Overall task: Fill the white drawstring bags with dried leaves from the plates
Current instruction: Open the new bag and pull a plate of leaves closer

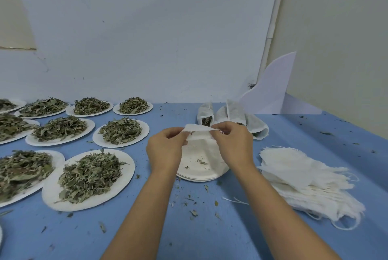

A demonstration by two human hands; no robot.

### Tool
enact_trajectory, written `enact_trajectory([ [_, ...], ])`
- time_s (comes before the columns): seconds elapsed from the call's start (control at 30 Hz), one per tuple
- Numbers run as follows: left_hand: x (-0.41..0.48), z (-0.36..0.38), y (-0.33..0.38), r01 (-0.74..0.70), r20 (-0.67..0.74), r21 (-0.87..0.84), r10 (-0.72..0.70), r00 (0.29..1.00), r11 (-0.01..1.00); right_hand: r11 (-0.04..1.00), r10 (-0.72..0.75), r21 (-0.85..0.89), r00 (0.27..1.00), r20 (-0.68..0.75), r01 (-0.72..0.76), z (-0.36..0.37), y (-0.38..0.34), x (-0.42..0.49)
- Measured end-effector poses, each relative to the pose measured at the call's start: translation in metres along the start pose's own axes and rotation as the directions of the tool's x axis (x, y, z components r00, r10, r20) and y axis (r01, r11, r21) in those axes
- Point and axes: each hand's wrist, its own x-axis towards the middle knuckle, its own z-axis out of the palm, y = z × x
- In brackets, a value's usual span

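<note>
Blue tabletop (210, 228) spreads out under you, flecked with leaf crumbs. Left of your fingers sit nine heaped plates (128, 165) of dried leaves (88, 177), some cut off by the frame edge, set close enough to scoop from. Your left hand (165, 148) pinches one lip of a white drawstring bag (197, 127) between thumb and fingertips. Your right hand (233, 144) pinches the opposite lip, so the mouth is drawn apart, probably to take leaves. The bag hangs just below your fingers over a stack of emptied plates (195, 177), which should catch any spills. Just beyond your fingers lie three, perhaps four, filled bags (258, 127), with leaves showing at their mouths. Right of your fingers rests one fanned pile of flat empty bags (304, 175), too many to count.
</note>
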Motion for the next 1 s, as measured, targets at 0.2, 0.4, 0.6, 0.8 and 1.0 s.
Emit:
enact_trajectory([
  [0.2, 0.001, -0.002, 0.008, 0.459, 0.351, -0.442, -0.323, 0.879, 0.771, 0.955, 0.189, 0.214, 0.977, 0.096, -0.206, 0.000, 0.003, 0.002],
  [0.4, 0.000, -0.002, 0.007, 0.619, 0.526, -0.453, -0.368, 0.767, 0.642, 0.252, 0.448, 0.622, 0.659, 0.604, -0.742, -0.009, -0.012, 0.009],
  [0.6, 0.001, 0.000, 0.008, 0.574, 0.498, -0.406, -0.355, 0.791, 0.711, 0.291, 0.392, 0.489, 0.569, 0.723, -0.822, -0.011, -0.011, 0.004],
  [0.8, 0.000, 0.003, 0.004, 0.503, 0.404, -0.329, -0.363, 0.840, 0.799, 0.353, 0.351, 0.523, 0.628, 0.695, -0.776, -0.005, -0.012, 0.001],
  [1.0, -0.003, 0.004, 0.006, 0.108, 0.239, -0.024, -0.099, 0.966, 0.994, 0.616, 0.338, 0.457, 0.739, 0.583, -0.642, -0.007, -0.011, 0.003],
])
